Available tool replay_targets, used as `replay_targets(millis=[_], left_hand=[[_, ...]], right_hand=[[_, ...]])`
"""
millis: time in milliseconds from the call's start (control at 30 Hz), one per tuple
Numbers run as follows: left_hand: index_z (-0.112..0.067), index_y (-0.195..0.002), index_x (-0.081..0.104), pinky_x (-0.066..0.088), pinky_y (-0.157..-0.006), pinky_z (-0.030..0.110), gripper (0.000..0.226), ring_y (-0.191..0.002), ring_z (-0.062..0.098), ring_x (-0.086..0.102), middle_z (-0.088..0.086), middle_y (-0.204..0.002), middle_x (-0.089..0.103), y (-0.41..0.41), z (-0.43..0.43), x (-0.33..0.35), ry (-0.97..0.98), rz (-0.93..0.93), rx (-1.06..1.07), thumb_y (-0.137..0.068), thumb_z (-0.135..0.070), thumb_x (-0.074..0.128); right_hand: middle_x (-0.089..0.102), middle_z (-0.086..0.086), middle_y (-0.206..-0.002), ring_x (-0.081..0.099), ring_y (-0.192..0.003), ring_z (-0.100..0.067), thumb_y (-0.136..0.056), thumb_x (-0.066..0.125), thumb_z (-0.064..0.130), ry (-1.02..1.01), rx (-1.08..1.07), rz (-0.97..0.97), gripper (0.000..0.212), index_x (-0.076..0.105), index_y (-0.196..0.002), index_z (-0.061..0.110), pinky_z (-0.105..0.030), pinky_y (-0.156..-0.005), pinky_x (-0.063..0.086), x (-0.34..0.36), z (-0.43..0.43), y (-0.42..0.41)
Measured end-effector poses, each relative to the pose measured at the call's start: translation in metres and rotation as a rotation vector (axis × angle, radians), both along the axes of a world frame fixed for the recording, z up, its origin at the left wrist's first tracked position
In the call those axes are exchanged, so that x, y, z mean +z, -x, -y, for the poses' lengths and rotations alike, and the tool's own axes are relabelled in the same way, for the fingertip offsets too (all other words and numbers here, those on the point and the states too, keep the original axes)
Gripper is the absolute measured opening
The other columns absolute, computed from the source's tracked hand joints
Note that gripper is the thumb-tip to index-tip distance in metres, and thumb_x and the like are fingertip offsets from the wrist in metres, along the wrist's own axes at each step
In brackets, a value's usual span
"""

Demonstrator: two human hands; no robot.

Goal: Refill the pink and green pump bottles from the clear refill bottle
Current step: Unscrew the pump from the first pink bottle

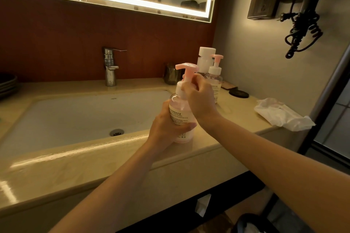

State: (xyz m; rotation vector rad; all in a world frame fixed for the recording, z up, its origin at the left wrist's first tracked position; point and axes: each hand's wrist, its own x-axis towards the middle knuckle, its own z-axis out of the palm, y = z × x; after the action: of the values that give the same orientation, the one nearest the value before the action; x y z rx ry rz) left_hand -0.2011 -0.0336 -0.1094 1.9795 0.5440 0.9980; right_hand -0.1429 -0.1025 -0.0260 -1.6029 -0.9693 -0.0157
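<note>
A pink pump bottle [180, 111] with a white label stands on the counter's front right, beside the basin. My left hand [166, 126] wraps its body from the left. My right hand [198, 98] grips the white collar just under the pink pump head [186, 67]. Behind them a clear refill bottle [205, 60] with a white cap stands upright. A second pump bottle [216, 79] with a pink pump head stands right in front of it, partly hidden by my right hand. I see no green bottle.
The white basin [75, 115] with its drain fills the counter's left; a chrome tap [110, 68] stands behind it. A dark cup [171, 73], a black round lid [238, 93] and a crumpled white wrapper [280, 113] lie on the beige counter [113, 155]. A hair dryer [303, 5] hangs on the right wall.
</note>
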Motion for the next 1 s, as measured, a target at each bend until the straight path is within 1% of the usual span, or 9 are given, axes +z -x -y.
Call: replay_targets(millis=[67,133,233,333,400,533,700,833,1000], left_hand=[[-0.02,-0.124,0.039,0.052,-0.082,0.035,0.077,-0.096,0.016,0.057,-0.008,-0.102,0.055,0.0,0.0,0.0,-0.007,-0.005,0.004,-0.062,-0.035,0.082],[-0.02,-0.125,0.039,0.052,-0.083,0.037,0.078,-0.097,0.017,0.057,-0.007,-0.103,0.056,0.0,0.0,0.0,-0.01,0.001,-0.003,-0.062,-0.034,0.082],[-0.019,-0.126,0.038,0.052,-0.084,0.041,0.079,-0.099,0.019,0.058,-0.004,-0.106,0.059,0.001,0.0,0.0,-0.003,0.003,-0.009,-0.061,-0.034,0.082],[-0.019,-0.127,0.038,0.052,-0.085,0.039,0.079,-0.1,0.018,0.058,-0.004,-0.108,0.057,0.001,0.001,0.001,-0.001,0.001,-0.013,-0.062,-0.032,0.082],[-0.019,-0.126,0.038,0.052,-0.084,0.037,0.078,-0.098,0.018,0.057,-0.005,-0.105,0.056,0.001,0.001,0.002,0.002,0.004,-0.011,-0.063,-0.03,0.082],[-0.019,-0.125,0.038,0.052,-0.081,0.035,0.077,-0.096,0.018,0.058,-0.007,-0.101,0.055,0.001,0.001,0.001,-0.014,0.008,-0.001,-0.062,-0.031,0.082],[-0.018,-0.126,0.038,0.052,-0.082,0.034,0.078,-0.098,0.018,0.058,-0.006,-0.103,0.055,0.002,0.001,0.002,-0.013,0.02,-0.013,-0.063,-0.03,0.082],[-0.018,-0.126,0.039,0.051,-0.08,0.033,0.076,-0.095,0.017,0.058,-0.007,-0.101,0.056,0.003,0.002,0.002,-0.016,0.025,-0.014,-0.064,-0.028,0.082],[-0.019,-0.126,0.038,0.05,-0.079,0.03,0.077,-0.095,0.016,0.056,-0.007,-0.103,0.055,0.002,0.001,0.002,-0.019,0.024,-0.011,-0.063,-0.027,0.082]], right_hand=[[0.055,0.004,-0.108,0.05,-0.097,-0.01,-0.092,0.051,0.025,-0.009,0.029,-0.049,0.035,0.051,-0.124,0.012,-0.016,-0.078,0.042,0.001,0.0,0.001],[0.052,0.005,-0.115,0.048,-0.101,-0.008,-0.086,0.058,0.038,0.024,-0.019,-0.028,0.048,0.046,-0.127,0.016,-0.022,-0.08,0.04,-0.001,-0.002,0.0],[0.051,0.0,-0.117,0.049,-0.103,-0.011,-0.076,0.066,0.049,0.017,-0.143,0.084,0.059,0.046,-0.121,0.016,-0.013,-0.074,0.035,-0.007,-0.005,-0.003],[0.053,-0.002,-0.116,0.051,-0.1,-0.011,-0.078,0.068,0.041,-0.01,-0.136,0.108,0.052,0.048,-0.118,0.015,-0.007,-0.068,0.035,-0.01,-0.004,-0.005],[0.055,-0.002,-0.116,0.053,-0.101,-0.013,-0.084,0.063,0.031,-0.024,-0.101,0.091,0.042,0.05,-0.12,0.014,-0.008,-0.071,0.035,-0.011,-0.001,-0.004],[0.054,0.004,-0.122,0.047,-0.094,-0.004,-0.092,0.051,0.027,-0.02,-0.017,0.037,0.041,0.044,-0.132,0.017,0.0,-0.056,0.035,-0.009,0.002,-0.001],[0.047,-0.001,-0.122,0.045,-0.107,-0.011,-0.077,0.065,0.049,-0.037,-0.172,0.112,0.06,0.043,-0.123,0.017,-0.017,-0.081,0.039,-0.009,-0.005,0.0],[0.05,0.0,-0.112,0.048,-0.096,-0.008,-0.08,0.066,0.036,-0.058,-0.149,0.115,0.047,0.046,-0.116,0.015,-0.004,-0.065,0.035,-0.013,-0.003,-0.003],[0.047,0.012,-0.108,0.05,-0.08,-0.001,-0.094,0.046,0.025,-0.047,-0.046,0.054,0.033,0.045,-0.126,0.017,0.004,-0.053,0.035,-0.012,0.002,0.0]])
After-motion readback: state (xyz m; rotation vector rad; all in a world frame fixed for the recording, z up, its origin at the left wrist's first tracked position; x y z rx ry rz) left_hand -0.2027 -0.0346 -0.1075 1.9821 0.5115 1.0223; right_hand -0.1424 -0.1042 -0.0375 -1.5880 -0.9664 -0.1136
